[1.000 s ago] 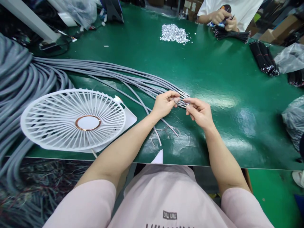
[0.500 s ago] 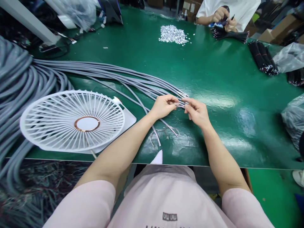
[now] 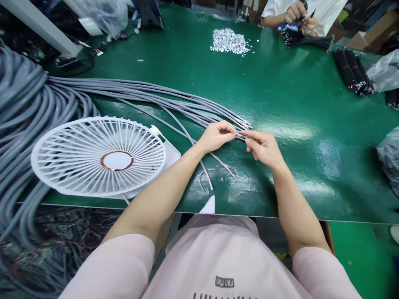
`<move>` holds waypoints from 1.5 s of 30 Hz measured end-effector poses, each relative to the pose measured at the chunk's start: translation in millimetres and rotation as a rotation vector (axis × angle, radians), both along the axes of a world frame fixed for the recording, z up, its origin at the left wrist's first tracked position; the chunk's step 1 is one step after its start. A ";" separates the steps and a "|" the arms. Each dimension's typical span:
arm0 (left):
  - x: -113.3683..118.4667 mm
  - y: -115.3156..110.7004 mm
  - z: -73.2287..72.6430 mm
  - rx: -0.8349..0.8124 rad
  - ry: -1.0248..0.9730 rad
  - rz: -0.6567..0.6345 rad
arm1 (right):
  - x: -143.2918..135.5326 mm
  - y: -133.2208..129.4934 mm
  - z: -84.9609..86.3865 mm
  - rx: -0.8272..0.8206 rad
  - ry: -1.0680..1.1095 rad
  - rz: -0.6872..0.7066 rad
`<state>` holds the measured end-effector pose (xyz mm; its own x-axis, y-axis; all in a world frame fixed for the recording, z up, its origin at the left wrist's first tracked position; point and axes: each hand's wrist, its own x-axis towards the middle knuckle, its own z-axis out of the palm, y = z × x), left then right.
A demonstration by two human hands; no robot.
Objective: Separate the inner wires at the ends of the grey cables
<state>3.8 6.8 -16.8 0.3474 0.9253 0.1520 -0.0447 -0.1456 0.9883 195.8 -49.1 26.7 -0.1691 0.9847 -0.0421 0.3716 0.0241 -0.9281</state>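
One cable end [image 3: 241, 136] is pinched by the left hand [image 3: 215, 137] and right hand [image 3: 264, 148], close together, gray cables [image 3: 174, 100] stretched leftward of them.

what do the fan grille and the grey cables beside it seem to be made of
Fan grille: probably moulded white plastic with a soft sheen, judging by its even, slender ribs.
Grey cables: likely a satin rubber or PVC sheath, from the smooth, loosely bending coils; which one isn't clear.
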 end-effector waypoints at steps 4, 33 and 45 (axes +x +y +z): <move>0.4 0.0 0.0 -0.027 -0.036 -0.001 | -1.7 -1.3 3.2 0.072 -0.058 0.037; 3.3 -0.2 -0.6 -0.038 -0.097 -0.042 | -3.3 1.3 -2.4 0.055 -0.025 0.031; 4.7 -1.5 -1.5 -0.056 -0.107 -0.078 | -5.7 6.4 -11.6 0.025 0.116 -0.154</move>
<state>8.4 5.4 -18.3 0.4033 0.9042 0.1408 -0.1592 -0.0822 0.9838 190.1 -42.8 15.1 -0.0186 0.9998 -0.0063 0.2631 -0.0011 -0.9648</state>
